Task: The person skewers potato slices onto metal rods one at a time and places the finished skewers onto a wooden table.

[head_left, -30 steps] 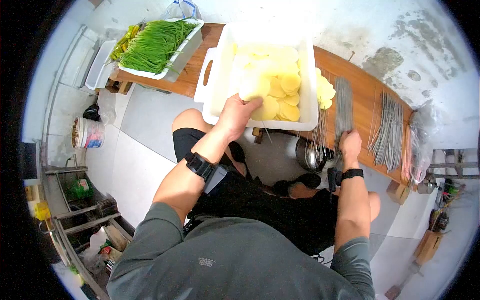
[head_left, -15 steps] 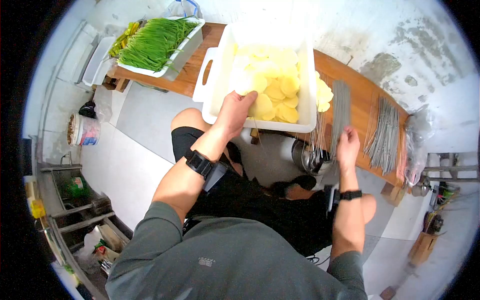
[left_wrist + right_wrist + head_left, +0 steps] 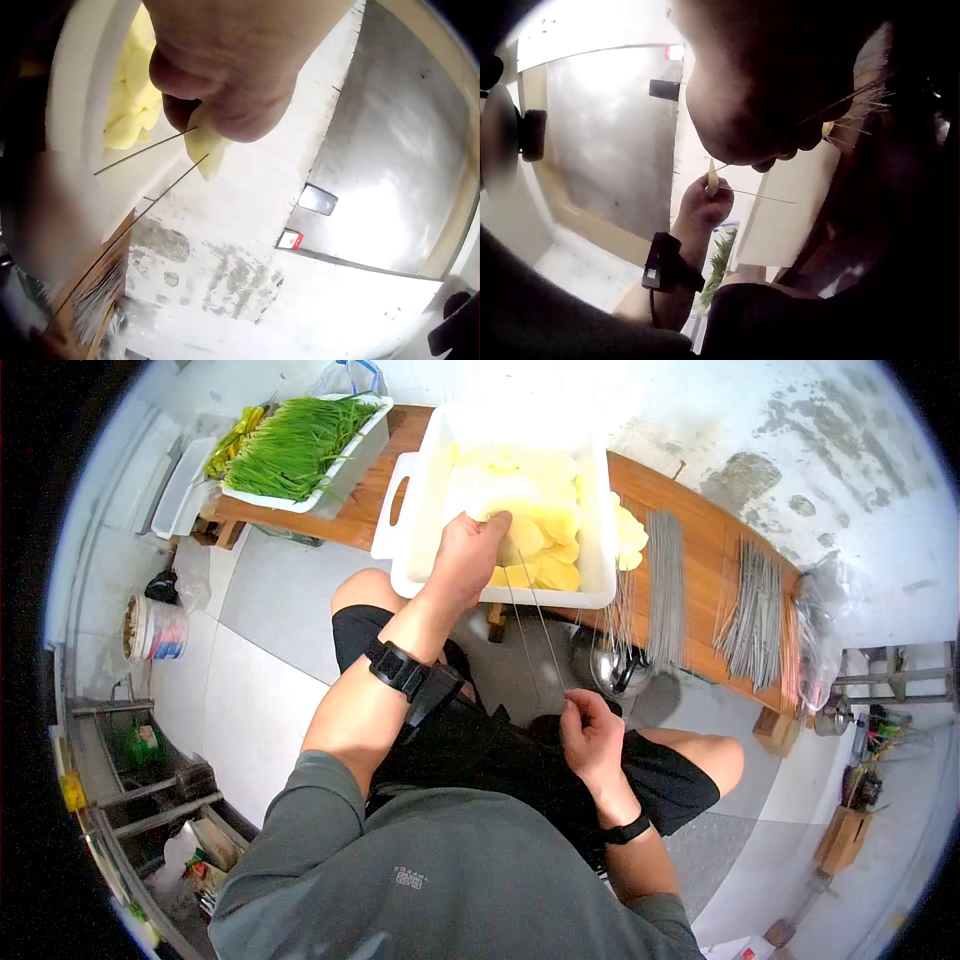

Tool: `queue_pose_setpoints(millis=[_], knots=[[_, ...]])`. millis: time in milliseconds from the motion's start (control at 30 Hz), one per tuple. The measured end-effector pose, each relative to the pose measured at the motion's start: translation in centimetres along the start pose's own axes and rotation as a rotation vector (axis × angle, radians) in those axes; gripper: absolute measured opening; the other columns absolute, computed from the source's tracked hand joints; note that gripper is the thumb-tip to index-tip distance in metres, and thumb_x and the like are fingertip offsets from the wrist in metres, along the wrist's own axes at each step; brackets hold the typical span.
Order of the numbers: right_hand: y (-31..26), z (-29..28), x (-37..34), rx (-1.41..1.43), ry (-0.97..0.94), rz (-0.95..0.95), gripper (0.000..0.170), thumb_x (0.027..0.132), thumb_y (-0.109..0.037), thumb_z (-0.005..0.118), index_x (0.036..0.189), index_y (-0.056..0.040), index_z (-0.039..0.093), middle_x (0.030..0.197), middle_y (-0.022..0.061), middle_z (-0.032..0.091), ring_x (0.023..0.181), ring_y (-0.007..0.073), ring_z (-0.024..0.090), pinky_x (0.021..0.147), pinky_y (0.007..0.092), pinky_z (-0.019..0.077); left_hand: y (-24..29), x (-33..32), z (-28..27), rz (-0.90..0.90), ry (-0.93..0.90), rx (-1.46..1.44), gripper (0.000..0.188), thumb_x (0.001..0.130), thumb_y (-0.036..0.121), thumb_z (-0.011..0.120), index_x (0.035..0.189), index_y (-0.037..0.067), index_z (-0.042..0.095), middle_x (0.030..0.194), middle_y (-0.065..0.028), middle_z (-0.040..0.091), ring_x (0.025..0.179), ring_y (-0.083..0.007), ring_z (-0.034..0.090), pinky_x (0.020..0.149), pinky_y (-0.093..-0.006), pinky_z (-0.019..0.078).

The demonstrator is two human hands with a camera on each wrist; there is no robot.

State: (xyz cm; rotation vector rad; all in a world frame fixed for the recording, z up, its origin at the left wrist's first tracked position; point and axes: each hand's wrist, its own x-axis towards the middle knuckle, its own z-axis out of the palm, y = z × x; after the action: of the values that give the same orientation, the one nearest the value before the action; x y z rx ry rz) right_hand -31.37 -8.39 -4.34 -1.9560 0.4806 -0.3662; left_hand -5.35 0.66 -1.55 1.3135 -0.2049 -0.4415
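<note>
Over the front left of a white tub (image 3: 398, 575), my left hand (image 3: 470, 555) pinches pale yellow potato slices (image 3: 204, 154), seen edge-on in the left wrist view. Two thin metal skewers (image 3: 545, 625) run from that slice toward my lap, spread slightly apart. My right hand (image 3: 593, 738) is low in front of my knees, thumb and fingertips pinching the near end of one skewer. The other skewer's near end hangs free beside it. More round potato slices (image 3: 558, 573) fill the tub. My left palm hides part of the held slice.
Right of the tub, skewered potato slices (image 3: 628, 538) lie on the wooden bench (image 3: 700, 490). Beside them are a row of grey skewers (image 3: 664, 580) and a looser skewer bundle (image 3: 755, 615). A metal pot (image 3: 612, 665) stands below. Green chives (image 3: 300, 448) fill a container at left.
My right hand has moved from the skewers on the bench leftward and down to my lap, now with a skewer. My left hand stays at the tub with the slice.
</note>
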Motion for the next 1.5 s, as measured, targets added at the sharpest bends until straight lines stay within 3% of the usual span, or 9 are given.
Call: queue_pose_setpoints(millis=[400, 900, 967, 1067, 1100, 1167, 1233, 1300, 1500], knots=[[0.2, 0.2, -0.7, 0.035, 0.005, 0.028, 0.019, 0.091, -0.007, 0.058, 0.106, 0.0042, 0.064, 0.071, 0.0042, 0.062, 0.066, 0.0062, 0.053, 0.061, 0.0227, 0.0458, 0.2, -0.1, 0.3, 0.036, 0.016, -0.016, 0.029, 0.096, 0.014, 0.051, 0.119, -0.002, 0.056, 0.108, -0.0091, 0.065, 0.094, -0.0152, 0.062, 0.08, -0.029, 0.05], [-1.1, -0.2, -0.7, -0.064, 0.027, -0.031, 0.019, 0.089, -0.006, 0.06, 0.104, 0.0047, 0.065, 0.078, 0.0147, 0.069, 0.072, 0.0094, 0.062, 0.065, 0.0248, 0.0489, 0.1, 0.1, 0.7, 0.115, 0.037, 0.111, 0.028, 0.095, 0.015, 0.053, 0.117, -0.002, 0.059, 0.106, -0.0081, 0.066, 0.094, -0.0129, 0.061, 0.083, -0.0277, 0.0487], [-1.4, -0.3, -0.6, -0.081, -0.001, 0.011, 0.022, 0.085, -0.005, 0.062, 0.106, 0.0014, 0.066, 0.086, 0.0214, 0.068, 0.075, 0.0271, 0.07, 0.066, 0.0311, 0.0525, 0.1, 0.1, 0.6, 0.107, 0.04, 0.133, 0.028, 0.095, 0.015, 0.053, 0.116, -0.002, 0.059, 0.106, -0.008, 0.066, 0.094, -0.0127, 0.061, 0.083, -0.0278, 0.0488], [-1.3, -0.1, -0.7, -0.074, 0.011, 0.008, 0.022, 0.085, -0.005, 0.062, 0.106, 0.0002, 0.067, 0.086, 0.0215, 0.068, 0.076, 0.0282, 0.07, 0.067, 0.0318, 0.0527, 0.6, -0.2, 0.9, 0.094, 0.042, 0.155, 0.027, 0.095, 0.015, 0.053, 0.115, -0.002, 0.06, 0.106, -0.0078, 0.066, 0.094, -0.0123, 0.061, 0.082, -0.0278, 0.0489], [-1.3, -0.1, -0.8, -0.074, 0.011, 0.009, 0.022, 0.085, -0.005, 0.062, 0.106, 0.0002, 0.067, 0.086, 0.0215, 0.068, 0.076, 0.0282, 0.07, 0.067, 0.0318, 0.0527, 0.7, -0.3, 1.0, 0.089, 0.04, 0.155, 0.027, 0.095, 0.015, 0.052, 0.115, -0.002, 0.06, 0.106, -0.0077, 0.066, 0.094, -0.0122, 0.061, 0.082, -0.0277, 0.049], [-1.1, 0.0, -0.8, -0.097, 0.03, -0.06, 0.019, 0.089, -0.004, 0.06, 0.104, 0.0051, 0.065, 0.081, 0.0169, 0.069, 0.074, 0.0113, 0.064, 0.067, 0.0248, 0.0494, 0.6, -0.4, 1.0, 0.117, 0.024, 0.151, 0.027, 0.095, 0.015, 0.052, 0.115, -0.002, 0.06, 0.106, -0.0077, 0.066, 0.094, -0.0122, 0.061, 0.082, -0.0277, 0.0489], [-1.1, -0.1, -0.9, -0.092, 0.036, -0.059, 0.019, 0.089, -0.004, 0.06, 0.104, 0.0053, 0.065, 0.081, 0.0162, 0.069, 0.074, 0.011, 0.064, 0.067, 0.0247, 0.0493, 0.7, -0.6, 1.1, 0.146, 0.006, 0.146, 0.027, 0.095, 0.015, 0.052, 0.115, -0.002, 0.059, 0.106, -0.0077, 0.066, 0.095, -0.0123, 0.061, 0.082, -0.0276, 0.0489], [-1.2, -0.1, -0.9, -0.087, 0.043, -0.058, 0.019, 0.089, -0.004, 0.06, 0.104, 0.0055, 0.065, 0.081, 0.0156, 0.069, 0.074, 0.0107, 0.063, 0.067, 0.0246, 0.0492, 1.0, -0.8, 1.0, 0.184, 0.015, 0.32, 0.028, 0.097, 0.013, 0.053, 0.121, -0.001, 0.057, 0.111, -0.0051, 0.065, 0.096, -0.0121, 0.061, 0.083, -0.0269, 0.0489], [-0.5, 0.5, -0.9, -0.01, 0.078, -0.08, 0.017, 0.089, -0.003, 0.06, 0.103, 0.0061, 0.064, 0.079, 0.0133, 0.068, 0.073, 0.0112, 0.062, 0.067, 0.024, 0.0488, 0.9, -0.7, 0.7, 0.179, 0.018, 0.3, 0.028, 0.094, 0.014, 0.053, 0.117, -0.001, 0.059, 0.106, -0.0075, 0.067, 0.095, -0.0134, 0.061, 0.084, -0.0283, 0.0482]])
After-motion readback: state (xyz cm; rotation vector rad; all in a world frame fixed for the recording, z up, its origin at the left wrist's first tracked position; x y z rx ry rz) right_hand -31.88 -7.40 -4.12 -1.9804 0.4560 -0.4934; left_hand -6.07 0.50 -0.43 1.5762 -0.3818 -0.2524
